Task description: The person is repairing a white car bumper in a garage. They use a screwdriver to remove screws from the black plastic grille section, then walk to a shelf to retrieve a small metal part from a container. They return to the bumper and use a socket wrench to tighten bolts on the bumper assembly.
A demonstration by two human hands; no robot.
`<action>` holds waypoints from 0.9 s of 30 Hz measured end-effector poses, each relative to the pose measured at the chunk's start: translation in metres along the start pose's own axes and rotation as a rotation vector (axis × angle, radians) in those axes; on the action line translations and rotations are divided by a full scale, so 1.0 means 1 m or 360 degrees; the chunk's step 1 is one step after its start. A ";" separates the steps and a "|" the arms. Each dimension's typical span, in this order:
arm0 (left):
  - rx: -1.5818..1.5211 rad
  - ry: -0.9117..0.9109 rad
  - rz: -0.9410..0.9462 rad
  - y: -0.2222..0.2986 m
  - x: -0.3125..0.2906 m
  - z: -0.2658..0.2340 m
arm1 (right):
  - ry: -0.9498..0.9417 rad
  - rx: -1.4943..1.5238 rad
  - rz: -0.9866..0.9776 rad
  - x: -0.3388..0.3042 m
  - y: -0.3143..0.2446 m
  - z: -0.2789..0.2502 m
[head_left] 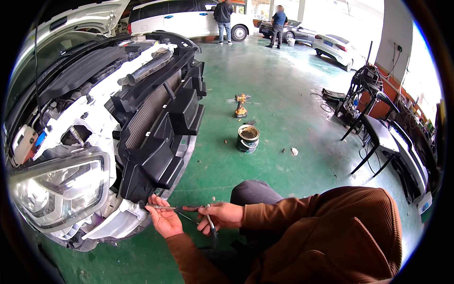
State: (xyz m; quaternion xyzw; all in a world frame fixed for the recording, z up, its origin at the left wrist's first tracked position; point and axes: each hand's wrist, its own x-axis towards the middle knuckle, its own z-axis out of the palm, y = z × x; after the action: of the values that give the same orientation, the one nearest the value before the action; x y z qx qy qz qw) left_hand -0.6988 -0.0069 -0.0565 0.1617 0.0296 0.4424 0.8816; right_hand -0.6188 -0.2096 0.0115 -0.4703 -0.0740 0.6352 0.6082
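My right hand (223,216) is closed around a ratchet wrench (211,226), its metal handle pointing down below the fingers. From the wrench a long thin extension (171,208) runs left toward the car's front corner. The fingers of my left hand (164,220) pinch this shaft close to its far end. That end meets the area beside a white plastic bracket (120,220) and the lower corner of a black plastic air duct (137,182); the exact contact point is too small to make out. Just left sits the car's clear headlight (66,191).
On the green floor (283,175) stand an open can (247,144) and a yellow-black cordless drill (241,108). A black chair (378,135) is at the right. Two people (223,19) stand near parked cars at the back. My bent knee (255,191) is beside my right forearm.
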 end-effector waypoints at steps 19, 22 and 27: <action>0.0386 -0.0303 -0.0384 -0.033 -0.031 0.019 | 0.0475 -0.2328 -0.0864 0.002 -0.011 -0.018; 0.0433 -0.0218 -0.0294 -0.036 -0.030 0.026 | 0.0810 -0.2888 -0.1972 0.016 -0.029 -0.030; 0.0384 -0.0213 -0.0297 -0.037 -0.031 0.034 | 0.0833 -0.2377 -0.1665 0.046 -0.018 -0.061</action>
State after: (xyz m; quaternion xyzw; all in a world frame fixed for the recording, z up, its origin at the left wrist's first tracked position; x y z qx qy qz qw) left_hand -0.6822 -0.0604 -0.0391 0.2919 0.0387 0.3402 0.8931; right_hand -0.5557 -0.1956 -0.0326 -0.7725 -0.5238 -0.0550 0.3548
